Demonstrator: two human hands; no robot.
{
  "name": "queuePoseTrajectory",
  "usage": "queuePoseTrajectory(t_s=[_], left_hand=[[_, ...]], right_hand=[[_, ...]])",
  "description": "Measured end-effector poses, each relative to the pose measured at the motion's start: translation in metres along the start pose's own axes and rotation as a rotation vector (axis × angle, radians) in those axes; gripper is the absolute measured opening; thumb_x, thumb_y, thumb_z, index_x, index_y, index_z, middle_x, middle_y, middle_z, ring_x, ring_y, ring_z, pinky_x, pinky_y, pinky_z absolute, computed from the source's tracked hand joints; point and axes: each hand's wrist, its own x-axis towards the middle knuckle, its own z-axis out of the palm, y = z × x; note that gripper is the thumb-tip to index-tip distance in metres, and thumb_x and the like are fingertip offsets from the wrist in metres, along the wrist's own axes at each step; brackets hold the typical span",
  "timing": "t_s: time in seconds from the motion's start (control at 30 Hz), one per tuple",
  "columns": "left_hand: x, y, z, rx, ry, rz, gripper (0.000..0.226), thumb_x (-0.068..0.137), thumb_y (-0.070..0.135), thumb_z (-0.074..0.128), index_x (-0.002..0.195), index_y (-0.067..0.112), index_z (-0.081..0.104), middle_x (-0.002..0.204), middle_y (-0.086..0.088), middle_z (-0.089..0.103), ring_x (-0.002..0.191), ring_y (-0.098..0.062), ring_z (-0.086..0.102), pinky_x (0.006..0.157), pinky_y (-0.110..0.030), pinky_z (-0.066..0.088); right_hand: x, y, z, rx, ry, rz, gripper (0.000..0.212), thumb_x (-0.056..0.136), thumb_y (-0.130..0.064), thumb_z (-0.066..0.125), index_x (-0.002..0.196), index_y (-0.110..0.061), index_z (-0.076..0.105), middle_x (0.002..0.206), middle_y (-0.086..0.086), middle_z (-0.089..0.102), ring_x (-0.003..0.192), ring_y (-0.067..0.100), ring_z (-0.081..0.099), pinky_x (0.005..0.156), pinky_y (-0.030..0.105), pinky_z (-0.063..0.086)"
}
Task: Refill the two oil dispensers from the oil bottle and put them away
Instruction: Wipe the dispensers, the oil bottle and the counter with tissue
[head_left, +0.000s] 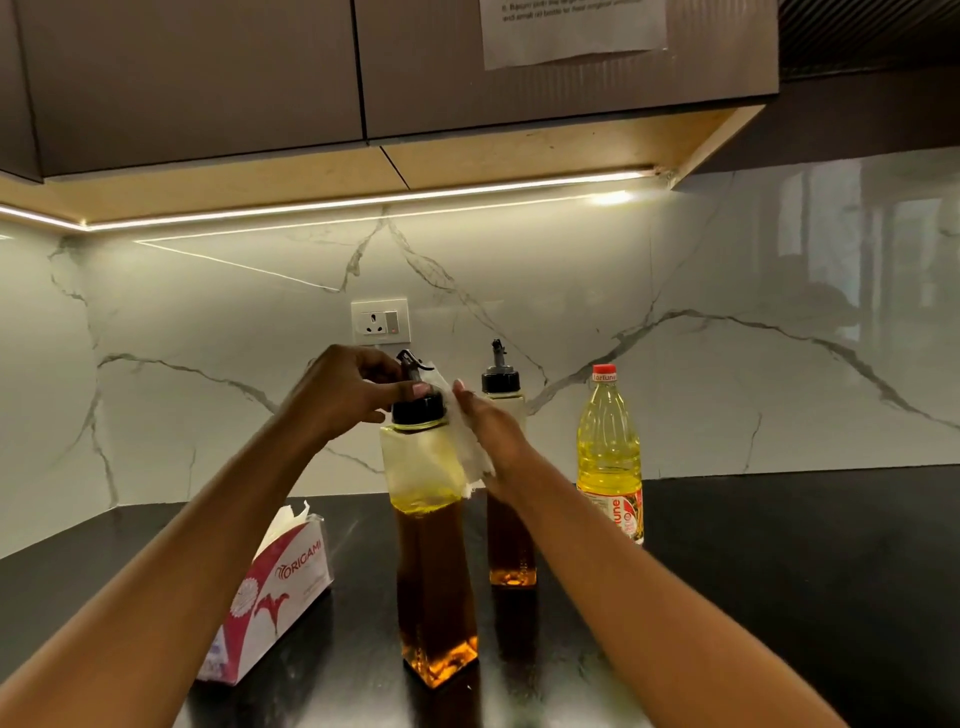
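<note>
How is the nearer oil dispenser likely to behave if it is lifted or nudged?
Probably heavy: the nearer dispenser is mostly full of oil. Tall on a narrow square base, it may tip if pushed high. Possibly slippery: the right hand presses a tissue against it.

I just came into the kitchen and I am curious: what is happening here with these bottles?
A person is wiping the near dispenser. The left hand grips its black cap, and the right hand presses a tissue against its shoulder. The second dispenser and the capped oil bottle stand behind on the counter.
</note>
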Motion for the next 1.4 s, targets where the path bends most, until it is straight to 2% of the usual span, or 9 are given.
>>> queuePoseTrajectory(t_s=[0.17,0.33,0.47,0.67,0.83,1.0,1.1,1.27,1.4], left_hand=[[0.004,-0.004,-0.006,-0.087,-0.083,-0.023,0.021,0.079,0.02,0.075,0.097,0.013,0.069,0.096,-0.004,0.069,0.084,-0.011,0.065,0.063,-0.021,0.056],[0.014,-0.009,-0.009,-0.131,-0.222,-0.044,0.015,0.085,0.014,0.067,0.096,0.022,0.064,0.098,0.002,0.067,0.089,-0.01,0.064,0.062,-0.017,0.055],[0.02,-0.017,-0.011,-0.183,-0.298,-0.036,0.019,0.087,0.007,0.062,0.1,0.02,0.063,0.104,-0.002,0.068,0.098,-0.017,0.066,0.082,-0.032,0.057],[0.022,-0.021,-0.012,-0.204,-0.319,0.008,0.022,0.087,0.004,0.06,0.099,0.023,0.064,0.097,0.006,0.071,0.095,-0.013,0.068,0.076,-0.027,0.059],[0.018,-0.021,-0.011,-0.216,-0.307,0.017,0.023,0.09,0.007,0.058,0.101,0.027,0.063,0.105,0.008,0.066,0.093,-0.008,0.063,0.064,-0.017,0.056],[0.017,-0.022,0.001,-0.27,-0.217,0.023,0.017,0.086,0.009,0.063,0.097,0.022,0.065,0.099,-0.001,0.068,0.084,-0.01,0.068,0.064,-0.02,0.057],[0.018,-0.024,0.005,-0.28,-0.212,0.041,0.018,0.087,0.007,0.063,0.096,0.022,0.065,0.095,0.001,0.068,0.079,-0.004,0.07,0.062,-0.017,0.055],[0.02,-0.036,-0.003,-0.314,-0.284,0.017,0.021,0.089,0.008,0.058,0.104,0.021,0.065,0.091,0.014,0.074,0.088,-0.002,0.069,0.067,-0.017,0.055],[0.018,-0.033,0.005,-0.385,-0.224,0.025,0.022,0.077,0.021,0.065,0.098,0.018,0.067,0.088,0.008,0.074,0.085,-0.006,0.071,0.068,-0.018,0.056]], right_hand=[[-0.028,0.0,0.003,-0.1,-0.1,-0.127,0.046,0.099,-0.045,0.031,0.131,-0.017,0.05,0.124,0.016,0.056,0.106,0.024,0.053,0.089,0.034,0.039],[-0.057,0.005,0.013,-0.265,-0.145,-0.233,0.065,0.093,-0.058,0.022,0.15,-0.031,0.007,0.158,-0.004,0.012,0.143,0.02,0.017,0.115,0.042,0.023],[-0.035,-0.008,0.016,-0.222,-0.125,-0.156,0.072,0.091,-0.061,0.02,0.15,-0.019,0.019,0.152,0.007,0.028,0.137,0.025,0.03,0.112,0.04,0.027],[-0.025,-0.003,0.013,-0.336,-0.091,-0.189,0.055,0.101,-0.044,0.023,0.148,-0.016,0.023,0.148,0.011,0.036,0.131,0.025,0.038,0.103,0.033,0.035],[-0.046,0.023,0.023,-0.587,-0.079,-0.342,0.065,0.099,-0.046,0.027,0.15,-0.024,-0.007,0.158,-0.009,-0.004,0.145,0.011,-0.001,0.116,0.032,0.003],[-0.005,0.006,0.015,-0.34,-0.055,-0.209,0.056,0.099,-0.048,0.029,0.146,-0.018,0.026,0.135,0.009,0.046,0.112,0.02,0.05,0.094,0.036,0.046],[-0.006,0.008,0.008,-0.367,-0.047,-0.287,0.044,0.101,-0.038,0.03,0.139,-0.017,0.038,0.123,0.01,0.054,0.094,0.014,0.054,0.074,0.019,0.047],[-0.034,0.027,0.012,-0.563,0.143,-0.555,0.046,0.1,-0.025,0.04,0.145,-0.021,0.032,0.139,0.001,0.049,0.12,0.012,0.052,0.099,0.029,0.046],[-0.012,0.008,0.008,-0.354,0.004,-0.275,0.041,0.102,-0.032,0.033,0.135,-0.012,0.047,0.099,0.002,0.056,0.076,0.003,0.051,0.064,0.015,0.043]])
